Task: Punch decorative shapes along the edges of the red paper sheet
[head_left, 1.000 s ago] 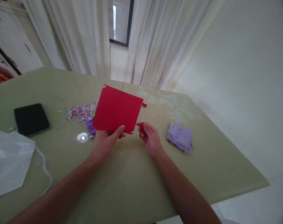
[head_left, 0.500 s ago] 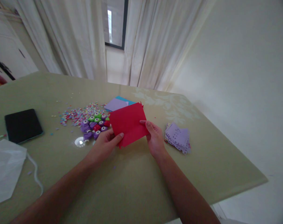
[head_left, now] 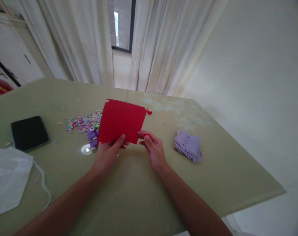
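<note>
A red sheet of paper (head_left: 121, 121) is held up over the table, with small notches at its upper corners and lower left corner. My left hand (head_left: 109, 154) pinches its lower edge, thumb in front and fingers behind. Beside the sheet's lower right edge is my right hand (head_left: 153, 149), thumb and fingers closed around a small red thing mostly hidden by them. Behind the paper, small purple craft punches (head_left: 92, 134) with eye-like tops are partly covered. Another red punch (head_left: 149, 111) sits alone past the sheet's upper right corner.
Colourful paper bits (head_left: 81, 123) are scattered at left of centre. A dark tablet (head_left: 30, 132) and a white bag (head_left: 8, 177) with a cord lie on the left. Purple punched paper sheets (head_left: 188, 146) are stacked at right. Curtains and a wall border the table (head_left: 227, 170).
The red sheet has turned and shifted left, now covering most of the punches and the purple and blue paper. My right hand has come off its right side and moved slightly left.
</note>
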Available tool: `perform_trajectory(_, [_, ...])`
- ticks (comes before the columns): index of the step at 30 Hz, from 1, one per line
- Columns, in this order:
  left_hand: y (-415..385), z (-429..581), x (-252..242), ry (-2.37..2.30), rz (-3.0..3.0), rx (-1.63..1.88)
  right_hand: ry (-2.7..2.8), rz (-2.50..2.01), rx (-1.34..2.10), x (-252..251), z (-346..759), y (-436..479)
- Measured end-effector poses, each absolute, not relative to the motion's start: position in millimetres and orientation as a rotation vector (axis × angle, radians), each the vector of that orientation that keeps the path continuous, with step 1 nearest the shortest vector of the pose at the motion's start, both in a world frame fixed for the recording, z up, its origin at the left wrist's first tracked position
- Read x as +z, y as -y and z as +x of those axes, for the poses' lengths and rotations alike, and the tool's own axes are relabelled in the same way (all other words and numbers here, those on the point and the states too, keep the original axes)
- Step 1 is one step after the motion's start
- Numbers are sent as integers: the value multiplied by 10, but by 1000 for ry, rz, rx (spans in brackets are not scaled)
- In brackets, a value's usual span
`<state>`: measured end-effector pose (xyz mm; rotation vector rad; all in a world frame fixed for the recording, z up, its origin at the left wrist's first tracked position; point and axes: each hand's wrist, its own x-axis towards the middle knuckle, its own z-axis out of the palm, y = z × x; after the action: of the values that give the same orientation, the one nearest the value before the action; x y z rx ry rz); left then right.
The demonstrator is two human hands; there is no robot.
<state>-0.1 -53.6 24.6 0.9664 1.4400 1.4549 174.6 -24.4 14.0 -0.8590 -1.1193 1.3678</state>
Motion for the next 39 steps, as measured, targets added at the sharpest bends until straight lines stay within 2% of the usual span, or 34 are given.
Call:
perform_trajectory(6, [514, -55, 302, -1450, 962, 1533, 1196, -980, 1483, 107, 1809, 177])
perform_trajectory(12, [571, -12, 381, -1484, 1046, 1464, 1275, -940, 1557, 85, 1770, 239])
perform_trajectory(39, [558, -11, 350, -1505, 1131, 1412, 1344, -984, 1597, 106, 1808, 219])
